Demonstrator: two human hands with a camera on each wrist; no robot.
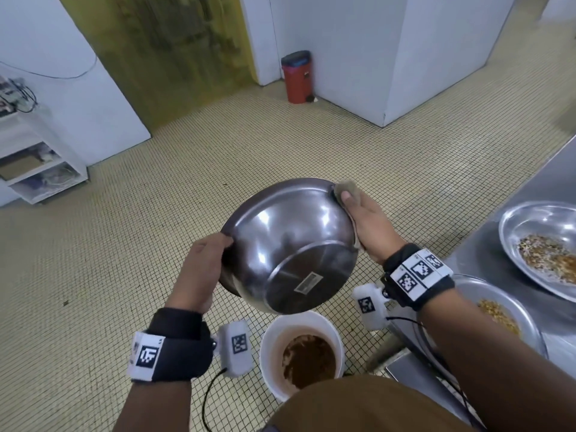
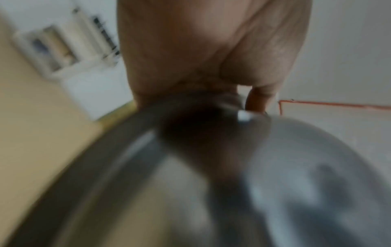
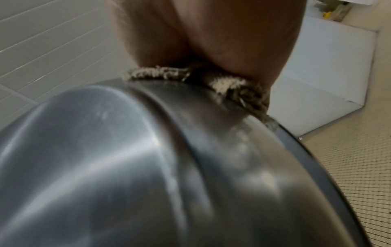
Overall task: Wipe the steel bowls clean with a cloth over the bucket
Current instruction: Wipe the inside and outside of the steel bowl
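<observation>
Tiled kitchen room with white walls

A floor (image 1: pixel 280 151) of small beige tiles fills the middle of the frame. White walls (image 1: pixel 358 42) run along the top, with a yellow-green door (image 1: pixel 162 51) at upper left. A red bin (image 1: pixel 296 77) stands at top centre against the wall. A white shelf (image 1: pixel 40 169) sits at the left edge; a steel counter (image 1: pixel 530 194) at right.

Left hand (image 1: pixel 204 269) curled in grip; right hand (image 1: pixel 367 227) flattened.
</observation>
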